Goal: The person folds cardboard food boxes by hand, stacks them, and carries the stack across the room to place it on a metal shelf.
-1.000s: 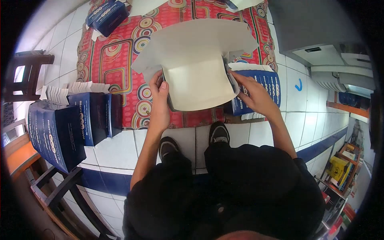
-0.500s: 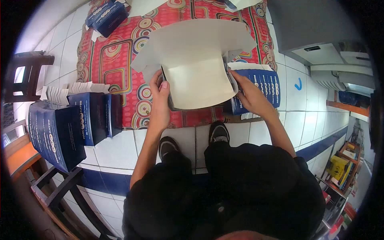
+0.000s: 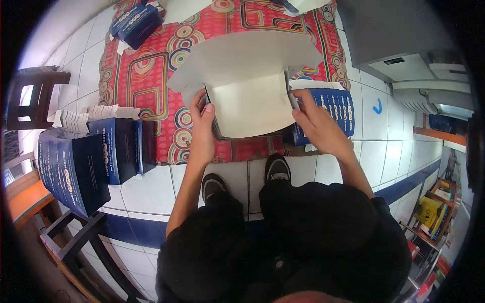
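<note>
1. Head view, left side: my left hand [image 3: 202, 121] is clenched on the left wall of the white cardboard box [image 3: 247, 103]. The thumb presses the near edge and the fingers wrap the outside.
2. Head view, right side: my right hand [image 3: 316, 121] grasps the right wall of the box, with the fingertips curled over its edge at the side flap.
3. The box sits between my two sets of fingers with its open side facing me. Its broad lid flap spreads beyond my fingertips, above the red patterned mat [image 3: 141, 76].
4. Blue printed flat cartons [image 3: 336, 108] lie just beyond my right knuckles; I cannot tell whether they touch.
5. A row of dark blue upright cartons [image 3: 108, 149] stands on the white tiled floor [image 3: 146, 189], well apart from my left fingers.
6. My black shoes [image 3: 276, 169] are beneath my wrists.
</note>
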A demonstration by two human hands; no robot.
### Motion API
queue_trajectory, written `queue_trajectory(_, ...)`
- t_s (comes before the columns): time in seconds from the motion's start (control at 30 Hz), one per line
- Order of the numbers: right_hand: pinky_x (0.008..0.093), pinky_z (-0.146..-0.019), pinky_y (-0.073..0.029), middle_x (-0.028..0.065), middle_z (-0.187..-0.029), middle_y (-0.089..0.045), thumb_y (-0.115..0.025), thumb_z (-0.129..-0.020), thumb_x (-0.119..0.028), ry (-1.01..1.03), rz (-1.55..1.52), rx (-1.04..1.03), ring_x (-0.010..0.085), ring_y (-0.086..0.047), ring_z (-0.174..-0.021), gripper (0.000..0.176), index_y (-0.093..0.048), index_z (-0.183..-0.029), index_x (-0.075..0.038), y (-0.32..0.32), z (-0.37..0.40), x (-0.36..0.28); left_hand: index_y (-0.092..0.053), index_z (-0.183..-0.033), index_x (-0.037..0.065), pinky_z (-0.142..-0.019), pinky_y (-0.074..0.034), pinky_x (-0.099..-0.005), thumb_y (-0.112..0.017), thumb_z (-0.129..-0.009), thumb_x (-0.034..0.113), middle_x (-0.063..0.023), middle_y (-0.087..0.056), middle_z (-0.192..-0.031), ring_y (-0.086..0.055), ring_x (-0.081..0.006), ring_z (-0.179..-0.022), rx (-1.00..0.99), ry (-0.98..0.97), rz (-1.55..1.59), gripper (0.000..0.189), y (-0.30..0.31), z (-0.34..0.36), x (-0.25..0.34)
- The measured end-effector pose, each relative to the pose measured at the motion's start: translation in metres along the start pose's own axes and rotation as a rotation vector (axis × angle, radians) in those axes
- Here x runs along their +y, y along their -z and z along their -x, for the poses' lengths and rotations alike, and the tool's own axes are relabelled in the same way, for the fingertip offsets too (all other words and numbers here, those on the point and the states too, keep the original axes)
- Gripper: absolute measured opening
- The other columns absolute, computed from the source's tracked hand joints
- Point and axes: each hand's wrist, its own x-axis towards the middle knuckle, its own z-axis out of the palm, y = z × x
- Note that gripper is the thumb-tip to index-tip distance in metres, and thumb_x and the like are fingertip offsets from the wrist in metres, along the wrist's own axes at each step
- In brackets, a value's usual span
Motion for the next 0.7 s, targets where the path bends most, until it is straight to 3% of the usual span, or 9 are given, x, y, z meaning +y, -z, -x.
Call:
queue_trajectory(0.07, 0.0578, -0.085, -0.044, 0.0320, -0.101, -0.065, -0.046, -0.103, -0.024, 0.044, -0.023, 0.085, 0.0530, -0.062, -0.096, 0.034, -0.043, -0.129, -0.003, -0.007, -0.004, -0.006, -0.027, -0.153, 0.011, -0.111, -0.032, -0.0454, -0.044, -0.102, 0.048, -0.0169, -0.036, -0.150, -0.034, -0.0289, -0.142, 0.002, 0.065, -0.029, 0.065, 0.004, 0.000, -0.006)
queue_trajectory(0.13, 0.0583, -0.083, -0.044, 0.0313, -0.096, -0.066, -0.044, -0.104, -0.028, 0.052, -0.001, 0.151, 0.0530, -0.062, -0.093, 0.034, -0.043, -0.128, -0.003, -0.011, -0.009, -0.007, -0.028, -0.152, 0.011, -0.111, -0.032, -0.0455, -0.044, -0.102, 0.048, -0.0161, -0.036, -0.150, -0.034, -0.0288, -0.141, 0.007, 0.063, -0.031, 0.064, 0.005, 0.002, -0.005)
queue_trajectory(0.2, 0.0582, -0.082, -0.045, 0.0303, -0.093, -0.067, -0.043, -0.105, -0.031, 0.025, 0.065, 0.206, 0.0527, -0.063, -0.091, 0.037, -0.043, -0.127, -0.002, -0.013, -0.018, -0.005, -0.030, -0.149, 0.000, -0.118, -0.023, -0.0420, -0.045, -0.103, 0.039, -0.0203, -0.038, -0.147, -0.033, -0.0314, -0.141, 0.009, -0.010, -0.009, 0.062, -0.001, 0.002, 0.003)
queue_trajectory(0.3, 0.0576, -0.082, -0.045, 0.0311, -0.096, -0.067, -0.042, -0.105, -0.034, -0.023, 0.071, 0.277, 0.0526, -0.062, -0.093, 0.038, -0.047, -0.127, -0.003, -0.011, -0.030, -0.013, -0.031, -0.148, 0.000, -0.118, -0.024, -0.0414, -0.045, -0.103, 0.037, -0.0192, -0.039, -0.146, -0.034, -0.0310, -0.140, -0.002, -0.042, -0.007, 0.060, 0.000, 0.002, 0.003)
queue_trajectory(0.4, 0.0555, -0.086, -0.046, 0.0306, -0.099, -0.067, -0.038, -0.106, -0.037, -0.052, 0.158, 0.266, 0.0518, -0.061, -0.097, 0.043, -0.054, -0.121, 0.000, -0.005, -0.048, -0.013, -0.030, -0.151, 0.014, -0.108, -0.036, -0.0457, -0.045, -0.100, 0.051, -0.0144, -0.037, -0.150, -0.038, -0.0259, -0.137, 0.021, 0.080, 0.017, 0.065, 0.002, 0.002, 0.001)
queue_trajectory(0.5, 0.0528, -0.092, -0.045, 0.0293, -0.108, -0.066, -0.034, -0.107, -0.037, 0.045, 0.192, 0.287, 0.0481, -0.060, -0.106, 0.050, -0.061, -0.112, 0.004, -0.006, -0.056, -0.011, -0.036, -0.145, 0.000, -0.115, -0.028, -0.0390, -0.047, -0.102, 0.033, -0.0181, -0.043, -0.142, -0.040, -0.0300, -0.135, 0.046, -0.016, 0.035, 0.055, 0.003, -0.005, -0.006)
queue_trajectory(0.67, 0.0518, -0.092, -0.045, 0.0305, -0.106, -0.064, -0.036, -0.106, -0.034, 0.233, 0.398, 0.330, 0.0480, -0.059, -0.103, 0.048, -0.063, -0.112, 0.005, -0.009, -0.063, 0.013, -0.041, -0.139, 0.000, -0.110, -0.034, -0.0390, -0.048, -0.103, 0.035, -0.0202, -0.048, -0.132, -0.047, -0.0284, -0.124, 0.099, -0.164, -0.119, 0.051, 0.003, -0.012, -0.015)
queue_trajectory(0.7, 0.0517, -0.091, -0.045, 0.0308, -0.106, -0.064, -0.037, -0.105, -0.034, 0.190, 0.379, 0.275, 0.0481, -0.059, -0.103, 0.048, -0.063, -0.110, 0.005, -0.008, -0.065, 0.011, -0.041, -0.139, 0.000, -0.109, -0.034, -0.0399, -0.049, -0.103, 0.035, -0.0226, -0.049, -0.131, -0.047, -0.0302, -0.124, 0.072, -0.170, -0.040, 0.051, 0.002, -0.009, -0.014)
